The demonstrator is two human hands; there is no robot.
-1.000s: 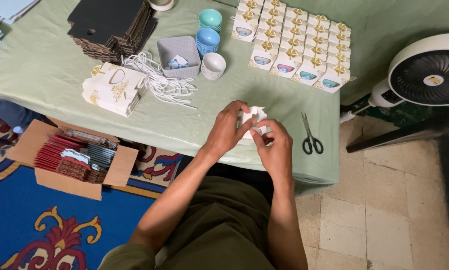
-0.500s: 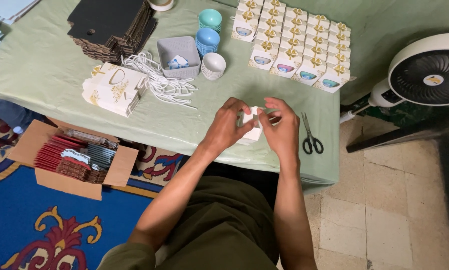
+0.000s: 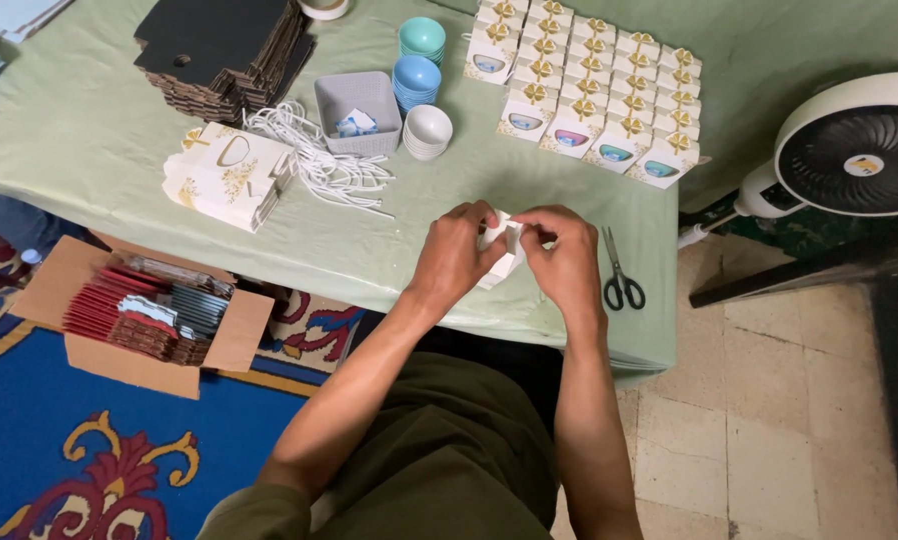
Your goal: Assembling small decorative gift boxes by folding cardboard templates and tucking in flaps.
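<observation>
- At the near edge of the green-covered table (image 3: 89, 150), the left hand (image 3: 454, 260) and right hand (image 3: 566, 262) close their fingers around a small white box (image 3: 502, 243), seemingly mid-fold.
- Rows of finished gift boxes (image 3: 589, 95) stand beyond.
- A stack of flat white blanks (image 3: 224, 175) waits, so much appears left.
- Scissors (image 3: 619, 275) lie just beside the right hand.

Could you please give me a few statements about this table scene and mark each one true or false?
1. Both hands, left hand and right hand, hold a small white box. True.
2. The scissors lie left of the hands. False: they lie to the right of the right hand.
3. The rows of finished boxes stand at the table's far right. True.
4. The grey basket sits on the floor. False: it is on the table, beside the white cords.
</observation>
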